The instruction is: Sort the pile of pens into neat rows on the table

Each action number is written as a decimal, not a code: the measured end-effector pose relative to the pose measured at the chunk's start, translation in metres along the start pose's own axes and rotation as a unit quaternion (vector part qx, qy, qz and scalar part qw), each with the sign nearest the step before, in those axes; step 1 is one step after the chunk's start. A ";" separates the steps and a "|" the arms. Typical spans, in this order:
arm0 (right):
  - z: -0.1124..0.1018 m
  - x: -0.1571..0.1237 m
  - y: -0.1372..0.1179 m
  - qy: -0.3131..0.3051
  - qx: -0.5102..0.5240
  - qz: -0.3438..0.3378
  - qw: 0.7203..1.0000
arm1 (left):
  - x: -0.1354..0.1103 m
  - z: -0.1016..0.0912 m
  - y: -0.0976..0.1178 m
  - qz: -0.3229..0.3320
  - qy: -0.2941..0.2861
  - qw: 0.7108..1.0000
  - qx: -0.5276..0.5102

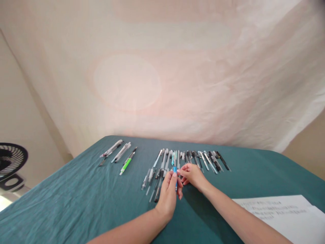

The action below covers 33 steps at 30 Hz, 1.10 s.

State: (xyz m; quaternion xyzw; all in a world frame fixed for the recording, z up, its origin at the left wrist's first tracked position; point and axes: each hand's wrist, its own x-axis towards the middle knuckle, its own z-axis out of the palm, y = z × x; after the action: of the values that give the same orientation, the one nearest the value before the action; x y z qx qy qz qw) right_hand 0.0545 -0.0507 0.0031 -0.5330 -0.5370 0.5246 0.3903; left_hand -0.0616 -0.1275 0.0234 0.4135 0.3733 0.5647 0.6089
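My left hand [169, 191] is closed around a blue pen [175, 169], which it holds upright with the thin tip pointing away. Close on its right, my right hand [191, 174] has its fingers bent together, the fingertips beside the pen. Whatever may be between those fingertips is too small to tell. Behind both hands lies a row of clear, black and light-blue pens [208, 162]. A shorter group of clear and black pens [152, 181] lies just left of my left hand, partly covered by it.
Apart on the left lie a green pen [125, 166], several clear pens [123, 152] and another small bunch of pens [111, 149]. Printed white sheets [284, 217] rest at the right front on the green tablecloth [76, 203]. A black fan [11, 161] stands beyond the left edge.
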 end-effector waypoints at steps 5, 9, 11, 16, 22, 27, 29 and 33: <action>-0.011 -0.015 -0.006 -0.028 0.034 -0.026 0.999 | -0.001 0.001 0.000 -0.016 -0.023 1.000 0.014; -0.020 -0.022 -0.005 -0.032 0.078 -0.033 0.996 | -0.001 0.001 0.001 -0.022 -0.027 0.999 0.031; -0.023 -0.024 -0.005 -0.021 0.090 -0.038 0.995 | -0.001 0.001 -0.001 -0.026 -0.034 0.998 0.045; -0.031 -0.031 -0.018 -0.009 0.133 -0.073 0.988 | 0.001 0.000 -0.006 -0.040 -0.068 0.993 0.084; -0.032 -0.038 -0.031 -0.010 0.141 -0.097 0.985 | 0.002 -0.001 -0.006 -0.041 -0.084 0.986 0.138; -0.034 -0.037 -0.031 -0.001 0.144 -0.096 0.985 | 0.001 -0.002 -0.004 -0.032 -0.077 0.981 0.178; -0.037 -0.036 -0.031 0.009 0.145 -0.103 0.984 | 0.002 -0.002 -0.004 -0.029 -0.078 0.979 0.184; -0.043 -0.035 -0.033 0.024 0.145 -0.113 0.983 | 0.002 -0.002 -0.003 -0.039 -0.079 0.979 0.182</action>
State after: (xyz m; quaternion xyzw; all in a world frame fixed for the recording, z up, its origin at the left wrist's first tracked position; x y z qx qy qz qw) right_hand 0.0953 -0.0745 0.0459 -0.4190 -0.5024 0.5367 0.5329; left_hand -0.0626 -0.1253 0.0196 0.5460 0.4362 0.4286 0.5726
